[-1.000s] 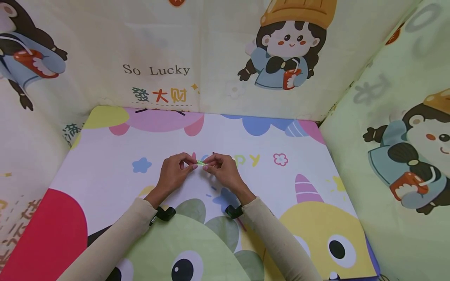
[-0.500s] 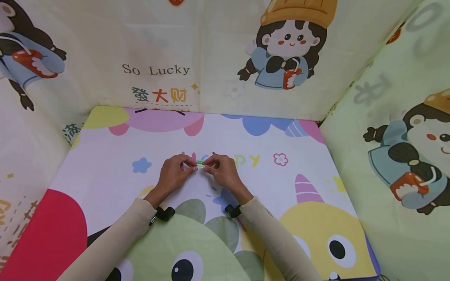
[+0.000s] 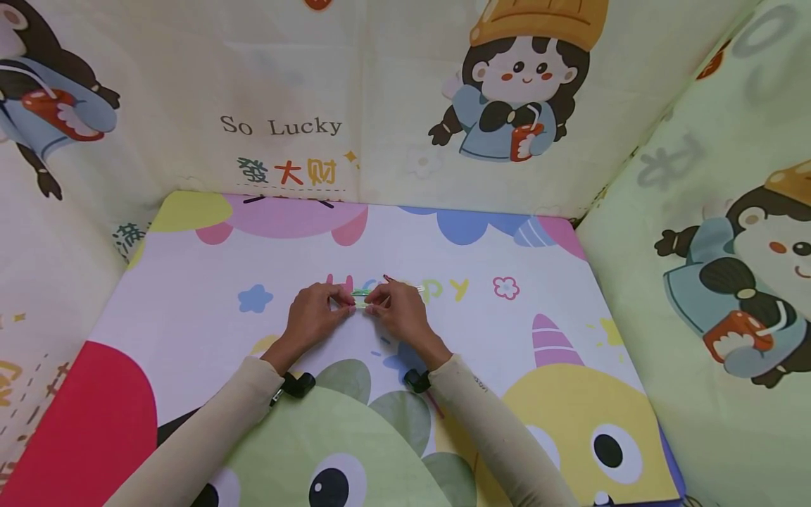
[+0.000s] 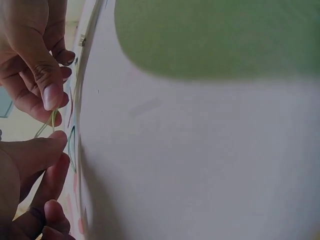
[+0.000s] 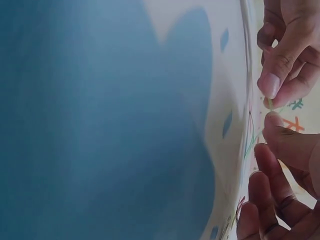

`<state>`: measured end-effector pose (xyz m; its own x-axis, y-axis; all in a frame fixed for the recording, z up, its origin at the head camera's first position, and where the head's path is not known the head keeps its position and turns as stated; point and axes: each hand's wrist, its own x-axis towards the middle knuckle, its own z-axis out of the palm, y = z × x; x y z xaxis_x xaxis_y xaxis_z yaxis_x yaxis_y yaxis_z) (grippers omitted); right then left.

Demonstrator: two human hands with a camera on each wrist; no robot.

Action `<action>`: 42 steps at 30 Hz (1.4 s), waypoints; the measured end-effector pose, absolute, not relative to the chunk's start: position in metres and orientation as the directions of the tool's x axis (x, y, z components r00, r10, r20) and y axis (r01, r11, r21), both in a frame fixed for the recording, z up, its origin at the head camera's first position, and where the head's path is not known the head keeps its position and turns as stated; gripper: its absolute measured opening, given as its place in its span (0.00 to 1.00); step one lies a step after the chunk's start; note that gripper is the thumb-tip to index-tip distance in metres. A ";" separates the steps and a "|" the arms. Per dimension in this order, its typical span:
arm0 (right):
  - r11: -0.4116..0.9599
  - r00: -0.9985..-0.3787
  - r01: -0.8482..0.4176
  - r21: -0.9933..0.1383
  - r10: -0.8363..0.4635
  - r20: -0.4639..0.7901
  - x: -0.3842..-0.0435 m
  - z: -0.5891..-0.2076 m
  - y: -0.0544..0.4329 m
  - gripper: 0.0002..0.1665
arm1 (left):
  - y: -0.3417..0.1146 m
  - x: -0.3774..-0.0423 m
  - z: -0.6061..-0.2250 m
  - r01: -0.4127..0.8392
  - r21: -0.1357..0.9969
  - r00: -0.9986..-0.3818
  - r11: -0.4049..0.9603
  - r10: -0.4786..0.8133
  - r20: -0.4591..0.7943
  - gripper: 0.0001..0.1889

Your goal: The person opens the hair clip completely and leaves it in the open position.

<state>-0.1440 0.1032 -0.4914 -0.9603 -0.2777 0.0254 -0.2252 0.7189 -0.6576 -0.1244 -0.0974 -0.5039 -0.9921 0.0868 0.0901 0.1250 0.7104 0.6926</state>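
Between my two hands runs a thin light-green strand [image 3: 360, 305], doubled like a loop of cord or a rubber band; its exact kind is not clear. My left hand [image 3: 312, 311] pinches one end between thumb and forefinger. The other end is pinched by the thumb and fingers of my right hand [image 3: 403, 313]. In the left wrist view the green strands [image 4: 53, 118] cross the short gap between the fingertips. Just behind them, a darker green loop [image 4: 72, 150] appears to lie on the table. Fingertips hide both ends of the held strand.
A patterned cloth [image 3: 507, 310] covers the table. Thin reddish strands [image 5: 241, 204] and a green loop [image 5: 250, 145] show near my right hand in the right wrist view. Printed cloth walls [image 3: 393, 105] stand behind and at both sides.
Both hands have come slightly down and nearer to me, still close together. The light-green strand now shows apart from the darker green loop behind it; earlier the green looked bunched together.
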 end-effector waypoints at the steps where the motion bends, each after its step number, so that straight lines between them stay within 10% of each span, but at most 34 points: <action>1: 0.728 -0.961 -0.223 -0.649 -0.277 0.020 -0.144 -0.492 0.103 0.04 | -0.097 -0.124 -0.504 0.123 0.688 -0.992 0.715 0.089 0.084 0.04; 42: 0.834 -0.952 -0.290 -0.469 -0.302 0.052 -0.139 -0.487 0.100 0.04 | -0.093 -0.125 -0.502 0.112 0.663 -0.992 0.740 0.124 0.029 0.03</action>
<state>-0.1393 0.0998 -0.4875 -0.9520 -0.3017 0.0523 -0.2901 0.8341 -0.4692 -0.1250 -0.0929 -0.5019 -0.9918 0.1240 0.0295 0.1122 0.7398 0.6634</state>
